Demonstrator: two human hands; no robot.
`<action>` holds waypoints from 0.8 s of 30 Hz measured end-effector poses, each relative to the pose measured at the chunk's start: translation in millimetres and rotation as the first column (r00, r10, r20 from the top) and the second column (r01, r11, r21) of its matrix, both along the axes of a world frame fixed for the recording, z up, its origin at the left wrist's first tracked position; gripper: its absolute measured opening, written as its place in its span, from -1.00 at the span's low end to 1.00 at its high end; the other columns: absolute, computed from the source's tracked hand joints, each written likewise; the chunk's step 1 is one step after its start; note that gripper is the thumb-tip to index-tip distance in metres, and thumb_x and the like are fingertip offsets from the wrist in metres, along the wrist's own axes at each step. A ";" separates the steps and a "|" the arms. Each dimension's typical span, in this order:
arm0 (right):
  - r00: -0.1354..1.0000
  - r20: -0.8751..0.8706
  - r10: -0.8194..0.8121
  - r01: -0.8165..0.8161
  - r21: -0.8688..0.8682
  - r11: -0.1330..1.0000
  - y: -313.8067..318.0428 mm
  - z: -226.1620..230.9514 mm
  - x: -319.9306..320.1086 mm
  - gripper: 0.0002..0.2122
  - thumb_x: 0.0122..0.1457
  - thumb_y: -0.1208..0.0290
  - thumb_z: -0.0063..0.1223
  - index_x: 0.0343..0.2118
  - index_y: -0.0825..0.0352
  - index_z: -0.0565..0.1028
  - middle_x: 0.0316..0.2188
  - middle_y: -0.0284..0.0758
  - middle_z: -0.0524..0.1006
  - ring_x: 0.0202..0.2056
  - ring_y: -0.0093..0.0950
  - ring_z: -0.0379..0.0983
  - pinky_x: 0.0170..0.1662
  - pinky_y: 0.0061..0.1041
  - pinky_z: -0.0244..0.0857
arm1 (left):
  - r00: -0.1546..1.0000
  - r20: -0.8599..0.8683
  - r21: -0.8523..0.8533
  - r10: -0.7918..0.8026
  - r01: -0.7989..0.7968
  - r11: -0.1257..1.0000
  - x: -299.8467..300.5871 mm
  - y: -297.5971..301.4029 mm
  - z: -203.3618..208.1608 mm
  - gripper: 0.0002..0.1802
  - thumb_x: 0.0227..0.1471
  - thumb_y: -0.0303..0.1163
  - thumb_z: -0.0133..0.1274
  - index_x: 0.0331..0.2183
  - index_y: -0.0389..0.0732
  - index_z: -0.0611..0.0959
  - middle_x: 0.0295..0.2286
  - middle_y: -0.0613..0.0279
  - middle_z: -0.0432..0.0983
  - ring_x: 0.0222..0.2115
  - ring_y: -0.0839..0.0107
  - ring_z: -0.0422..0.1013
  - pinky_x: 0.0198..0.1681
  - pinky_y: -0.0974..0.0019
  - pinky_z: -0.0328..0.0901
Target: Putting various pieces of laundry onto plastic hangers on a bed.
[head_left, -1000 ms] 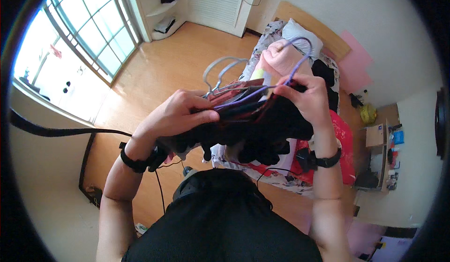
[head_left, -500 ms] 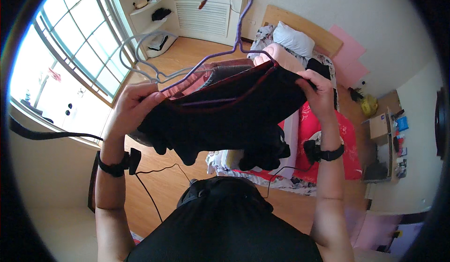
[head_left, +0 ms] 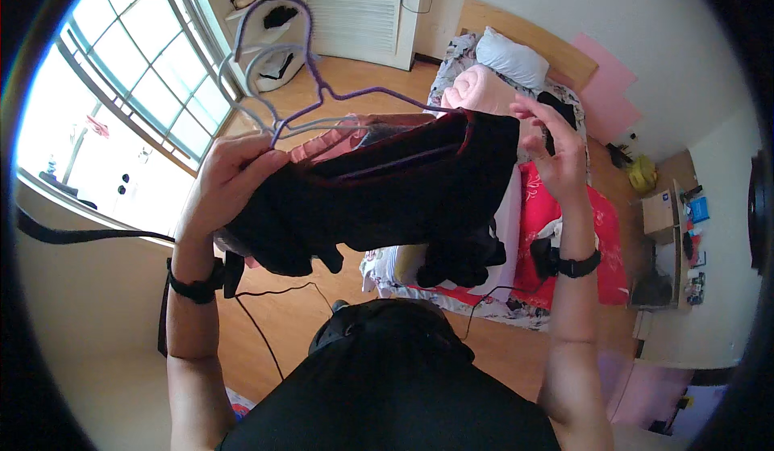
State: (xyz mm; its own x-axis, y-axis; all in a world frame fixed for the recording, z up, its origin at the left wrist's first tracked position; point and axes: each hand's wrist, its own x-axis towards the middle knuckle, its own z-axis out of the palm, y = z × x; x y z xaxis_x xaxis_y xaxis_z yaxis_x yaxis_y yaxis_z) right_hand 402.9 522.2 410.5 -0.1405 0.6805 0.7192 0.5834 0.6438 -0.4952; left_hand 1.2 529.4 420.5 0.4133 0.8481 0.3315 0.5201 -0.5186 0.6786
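A dark black garment (head_left: 371, 217) with a reddish-edged neckline hangs in front of me on a purple clothes hanger (head_left: 310, 56), whose hook leans left. Behind it are grey clothes hangers (head_left: 278, 46) and a pink garment (head_left: 334, 138). My left hand (head_left: 230, 177) is closed at the black garment's left shoulder, thumb on top, where the hangers come together. Off the garment's right shoulder, my right hand (head_left: 556, 149) is open, with fingers apart and holding nothing. The garment covers most of the hangers' lower parts.
Beyond the garment stands a bed with a wooden headboard (head_left: 556, 40), a white pillow (head_left: 512, 58), a rolled pink blanket (head_left: 477, 90) and a red cover (head_left: 609, 237). A window (head_left: 145, 56) is at left; a shelf unit (head_left: 657, 245) stands at right. Cables (head_left: 258, 334) hang near both forearms.
My right hand has let go of the garment's right shoulder and opened. The purple hanger's hook has swung left and down beside the grey ones. My left hand keeps its hold.
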 end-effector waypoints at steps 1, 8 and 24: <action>1.000 -0.002 0.008 -0.008 -0.003 1.000 -0.6 5.7 -8.5 -0.78 0.11 0.36 0.13 -0.23 0.38 0.55 -0.34 -0.25 0.59 -0.26 -0.47 0.50 -0.16 -0.50 0.31 | 0.999 0.009 0.004 -0.040 0.040 0.999 2.1 -0.1 1.0 -0.69 0.09 -0.38 0.02 -0.58 -0.36 0.41 -0.68 0.28 0.12 -0.61 0.50 0.08 -0.52 0.35 0.05; 0.943 0.301 0.140 -0.149 0.008 0.989 5.0 0.0 -48.5 -0.86 0.00 0.42 0.21 -0.37 0.30 0.56 -0.48 -0.20 0.55 -0.38 -0.26 0.51 -0.38 -0.41 0.34 | 0.989 -0.066 0.028 -0.129 0.131 0.991 11.1 -1.7 6.3 -0.70 0.10 -0.35 0.04 -0.55 -0.37 0.45 -0.66 0.26 0.19 -0.60 0.50 0.15 -0.50 0.36 0.08; 0.996 0.038 -0.083 0.090 -0.283 0.955 24.0 7.8 39.5 -0.87 0.12 0.46 0.10 -0.36 0.43 0.51 -0.51 -0.44 0.51 -0.44 -0.69 0.35 -0.33 -0.65 0.23 | 0.928 0.344 -0.153 0.143 -0.094 0.984 -8.5 -0.8 2.3 -0.66 0.22 -0.26 -0.14 -0.03 -0.14 0.53 -0.58 0.54 0.22 -0.60 0.72 0.08 -0.52 0.58 0.06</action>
